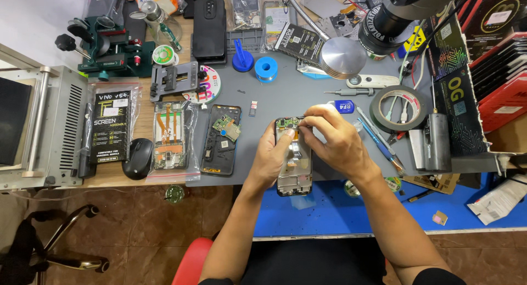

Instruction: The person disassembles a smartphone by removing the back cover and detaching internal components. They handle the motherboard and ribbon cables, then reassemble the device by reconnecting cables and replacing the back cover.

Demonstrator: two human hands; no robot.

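The opened phone frame [293, 164] lies upright at the near edge of the grey work mat [274, 93], its lower end hanging over the blue tabletop [329, 211]. The left hand [272, 156] grips its left side, thumb pressed on the frame. The right hand [335, 139] closes over the upper right corner, fingertips pinched at the top edge. Another gutted phone [221, 139] lies just left.
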